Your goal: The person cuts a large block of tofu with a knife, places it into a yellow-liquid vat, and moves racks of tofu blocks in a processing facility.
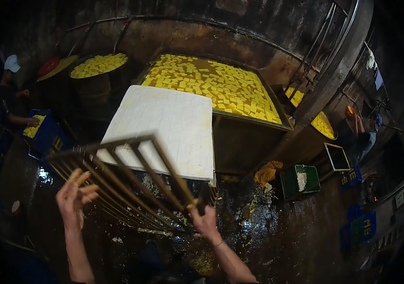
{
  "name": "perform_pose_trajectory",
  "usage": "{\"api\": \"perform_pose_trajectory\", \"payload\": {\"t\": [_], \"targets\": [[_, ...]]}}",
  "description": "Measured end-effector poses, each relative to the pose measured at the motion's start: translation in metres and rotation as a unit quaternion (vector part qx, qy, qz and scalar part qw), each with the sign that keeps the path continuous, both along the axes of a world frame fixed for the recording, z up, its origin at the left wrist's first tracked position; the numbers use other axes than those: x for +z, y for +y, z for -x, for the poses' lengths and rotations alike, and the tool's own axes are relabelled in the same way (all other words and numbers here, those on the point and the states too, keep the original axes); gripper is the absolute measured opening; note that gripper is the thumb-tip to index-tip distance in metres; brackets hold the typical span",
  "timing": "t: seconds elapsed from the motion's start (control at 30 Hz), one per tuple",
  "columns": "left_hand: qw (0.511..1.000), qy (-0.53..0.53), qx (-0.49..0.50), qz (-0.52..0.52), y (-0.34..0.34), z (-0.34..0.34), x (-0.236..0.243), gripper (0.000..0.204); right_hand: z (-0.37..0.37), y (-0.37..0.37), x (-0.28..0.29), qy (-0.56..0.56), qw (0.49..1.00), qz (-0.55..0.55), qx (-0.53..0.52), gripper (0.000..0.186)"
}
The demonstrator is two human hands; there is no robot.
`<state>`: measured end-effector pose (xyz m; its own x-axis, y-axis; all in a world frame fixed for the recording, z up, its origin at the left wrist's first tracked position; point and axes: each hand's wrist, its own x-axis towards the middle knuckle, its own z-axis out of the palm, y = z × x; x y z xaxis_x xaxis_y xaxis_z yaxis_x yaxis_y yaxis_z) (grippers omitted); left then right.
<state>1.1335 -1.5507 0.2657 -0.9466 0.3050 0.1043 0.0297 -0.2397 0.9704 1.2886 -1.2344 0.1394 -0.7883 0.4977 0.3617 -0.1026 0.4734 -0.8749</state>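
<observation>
Dark, soot-stained walls enclose your workroom, and the dim floor below shines wet and is strewn with pale scraps. Your right hand grips the near right corner of a brown slatted rack, its fingers curled around the end bar. Your left hand is half open with its fingers spread by the rack's left side; you cannot tell whether they touch the slats. The rack is tilted and slightly blurred, between you and a broad white rectangular slab marked with faint lines, and it hides the slab's near left part from your view.

Behind the slab stands a wide metal-rimmed vat of liquid crowded with yellow square blocks. To your left are a round tray of yellow pieces and a person in a white cap reaching to a blue crate. To your right, an orange-brown crumpled bag or cloth lies just beside a green plastic crate, with an upright light-edged rectangular frame near it.
</observation>
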Motion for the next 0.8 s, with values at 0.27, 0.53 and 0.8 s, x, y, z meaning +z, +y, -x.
{"api": "perform_pose_trajectory", "payload": {"t": [0.27, 0.53, 0.8], "targets": [[0.991, 0.045, -0.079, 0.098, -0.045, 0.073, -0.133, 0.076, 0.093, 0.101, 0.099, 0.056, 0.939, 0.337, -0.040, 0.027], [0.986, -0.098, -0.082, 0.109, 0.043, 0.183, -0.091, 0.027, 0.080, 0.151, 0.033, -0.168, 0.952, 0.256, -0.012, 0.016], [0.982, -0.067, -0.080, 0.158, 0.099, 0.287, -0.144, 0.036, 0.079, 0.123, -0.049, -0.129, 0.963, 0.155, -0.180, 0.032]]}}
